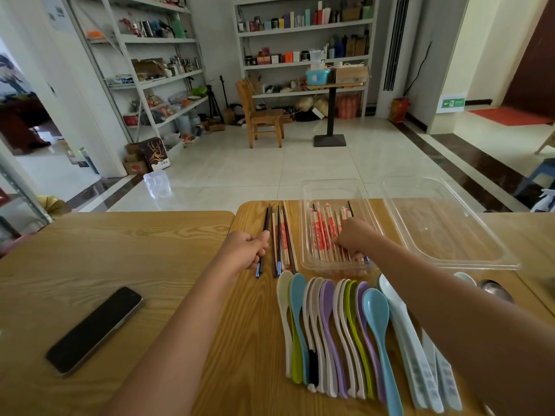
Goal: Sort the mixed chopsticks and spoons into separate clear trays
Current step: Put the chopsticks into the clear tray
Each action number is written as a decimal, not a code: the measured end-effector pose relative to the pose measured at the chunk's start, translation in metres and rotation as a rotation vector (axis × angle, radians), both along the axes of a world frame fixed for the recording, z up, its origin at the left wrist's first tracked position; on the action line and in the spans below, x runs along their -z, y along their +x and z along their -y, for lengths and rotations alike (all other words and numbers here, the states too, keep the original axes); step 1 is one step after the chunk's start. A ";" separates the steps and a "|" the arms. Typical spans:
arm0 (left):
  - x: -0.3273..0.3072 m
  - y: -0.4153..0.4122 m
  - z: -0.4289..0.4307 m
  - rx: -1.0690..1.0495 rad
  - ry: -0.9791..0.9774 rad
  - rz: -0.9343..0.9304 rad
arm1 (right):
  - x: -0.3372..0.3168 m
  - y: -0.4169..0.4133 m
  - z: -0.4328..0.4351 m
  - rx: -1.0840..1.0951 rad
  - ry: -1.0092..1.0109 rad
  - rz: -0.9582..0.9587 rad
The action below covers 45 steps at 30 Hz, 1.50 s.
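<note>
- Phone [94, 330]: lies flat on the counter [120, 250], far left, well apart from the work.
- Left hand [247, 249]: fingers curled round dark chopsticks [262, 235], thumb on top. Their blue ends show below the fist.
- Loose chopsticks [282, 241]: a small bundle on the counter just right of the left hand, between the two hands. Their long axis runs away from the person, parallel to the held pair. The left hand is the nearer.
- Spoons [345, 334]: an overlapping row of coloured plastic, bowls away, handles toward the person. They lie closer to the person than both hands, and the right forearm crosses over the row's right end. None is in a tray yet.
- Near tray [306, 223]: clear, just right of the loose bundle. It holds sorted chopsticks [326, 232], mostly paper-sleeved, on the same axis.
- Right hand [354, 238]: inside the near tray, back up, fingers curled down on a dark stick [350, 207]. The pinch itself is hidden.
- Far tray [450, 223]: clear, rightmost, nothing seen inside. The right hand is the nearer.
- Metal spoon [495, 289]: on the counter by that tray's near edge.
- Likely next move: carry the left hand's pair rightward into the near tray, kept lengthwise.
</note>
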<state>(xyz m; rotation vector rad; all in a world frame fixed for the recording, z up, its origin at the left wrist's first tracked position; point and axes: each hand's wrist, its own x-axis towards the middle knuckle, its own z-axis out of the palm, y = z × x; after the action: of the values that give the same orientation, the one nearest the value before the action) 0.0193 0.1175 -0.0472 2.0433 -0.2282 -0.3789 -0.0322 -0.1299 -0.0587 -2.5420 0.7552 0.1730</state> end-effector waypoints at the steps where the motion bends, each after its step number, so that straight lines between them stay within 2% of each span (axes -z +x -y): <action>1: 0.000 0.000 0.000 -0.005 0.003 0.004 | 0.000 0.000 0.000 0.001 0.007 -0.007; 4: 0.002 0.002 -0.003 -0.019 0.027 0.023 | -0.003 0.000 -0.001 0.027 0.036 0.059; 8: 0.012 0.007 -0.004 -0.079 0.124 0.087 | -0.016 0.000 -0.008 0.084 0.074 0.339; 10: 0.019 0.008 -0.002 -0.108 0.240 0.130 | -0.023 0.002 -0.015 0.053 0.124 0.402; 12: 0.024 0.007 0.003 -0.110 0.351 0.147 | -0.027 0.003 -0.023 0.028 0.165 0.434; 16: 0.030 0.005 0.017 -0.062 0.453 0.112 | -0.029 0.006 -0.034 0.007 0.244 0.457; 23: 0.027 0.006 0.032 -0.008 0.530 0.106 | -0.027 0.003 -0.049 -0.023 0.202 0.434; 30: 0.023 0.015 0.026 0.074 0.540 0.040 | -0.022 0.001 -0.054 -0.020 0.234 0.432; 39: 0.028 0.013 0.013 0.012 0.337 -0.083 | -0.019 -0.002 -0.056 -0.007 0.270 0.433; 45: 0.023 0.007 0.004 0.035 0.262 -0.079 | -0.021 -0.001 -0.060 0.012 0.339 0.415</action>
<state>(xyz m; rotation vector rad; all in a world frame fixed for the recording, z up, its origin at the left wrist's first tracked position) 0.0262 0.1139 -0.0705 2.2773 -0.1735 -0.5342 -0.0337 -0.0694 -0.0378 -2.1490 0.5252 -0.2094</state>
